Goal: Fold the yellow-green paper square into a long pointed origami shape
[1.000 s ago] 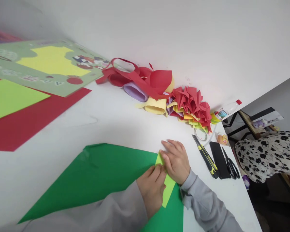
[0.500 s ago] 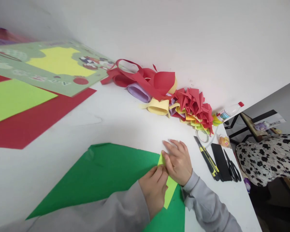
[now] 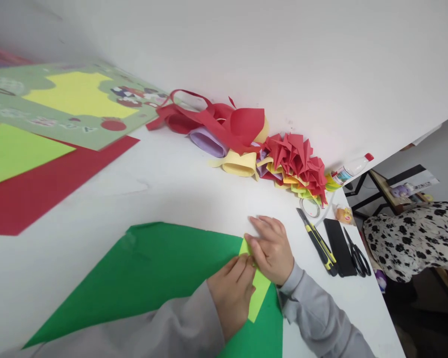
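Note:
A narrow yellow-green strip of paper (image 3: 260, 294) lies over a large dark green sheet (image 3: 164, 268). My left hand (image 3: 234, 293) has its fingers bent and pressed together on the strip's left edge. Across the strip's upper end is my right hand (image 3: 272, 248), thumb and index finger pinching the paper while its other fingers stretch out past it. The two hands nearly touch, and their fingertips partly hide the strip between them.
Right of my hands lie a utility knife (image 3: 317, 242), a black flat case (image 3: 339, 247), scissors (image 3: 358, 257) and a tape roll (image 3: 309, 207). Folded red paper (image 3: 293, 156), curled strips (image 3: 212, 124) and a bottle (image 3: 353, 169) line the wall. A person's floral clothing (image 3: 414, 238) shows beyond the table.
The whole view has shifted slightly, so things appear a little further left. Both hands stay on the yellow-green strip in nearly the same pose.

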{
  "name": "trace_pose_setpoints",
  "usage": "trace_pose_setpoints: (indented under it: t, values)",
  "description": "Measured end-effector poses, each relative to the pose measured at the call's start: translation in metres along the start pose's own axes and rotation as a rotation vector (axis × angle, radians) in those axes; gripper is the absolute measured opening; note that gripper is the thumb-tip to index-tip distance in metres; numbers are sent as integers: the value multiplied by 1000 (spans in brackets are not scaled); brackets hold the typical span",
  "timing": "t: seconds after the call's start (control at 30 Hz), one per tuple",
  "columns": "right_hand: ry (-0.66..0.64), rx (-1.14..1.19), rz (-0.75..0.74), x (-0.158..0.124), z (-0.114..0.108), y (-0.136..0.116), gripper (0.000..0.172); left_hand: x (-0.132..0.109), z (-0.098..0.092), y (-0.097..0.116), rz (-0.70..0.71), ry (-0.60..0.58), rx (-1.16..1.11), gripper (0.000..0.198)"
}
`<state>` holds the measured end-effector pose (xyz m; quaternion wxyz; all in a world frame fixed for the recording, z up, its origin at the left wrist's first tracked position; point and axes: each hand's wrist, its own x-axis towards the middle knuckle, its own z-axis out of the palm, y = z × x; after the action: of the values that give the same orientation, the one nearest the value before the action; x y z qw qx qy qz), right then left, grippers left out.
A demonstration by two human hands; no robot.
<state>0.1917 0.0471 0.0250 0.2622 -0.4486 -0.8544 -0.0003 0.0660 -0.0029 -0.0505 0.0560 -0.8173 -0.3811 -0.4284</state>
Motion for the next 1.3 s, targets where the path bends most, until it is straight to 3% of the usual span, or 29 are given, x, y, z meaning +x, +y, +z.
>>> trace_pose_setpoints:
  t: [0.27,0.5,0.8,0.97,1.07,1.17,1.3]
  values:
    - [-149,-90,60,-1,6,7,27,18,-29,-10,99,-176,56,25]
    - [-164,-6,-42,-14,-8,10,24,37,-42,-35,215,-257,-47,16]
    - [-162,41,-74,-55,-38,-10,25,41,-43,-40,226,-206,-78,22]
    - [-41,149,-57,-61,-36,-6,18,50,-40,-60,204,-236,-227,13]
    - [38,197,15,-58,-33,-2,13,50,-33,-73,190,-209,-159,37]
    - [13,187,53,-55,-29,-2,10,47,-26,-82,206,-267,-84,46]
    - [-73,109,91,-56,-23,-7,33,44,-19,-91,237,-314,-54,55]
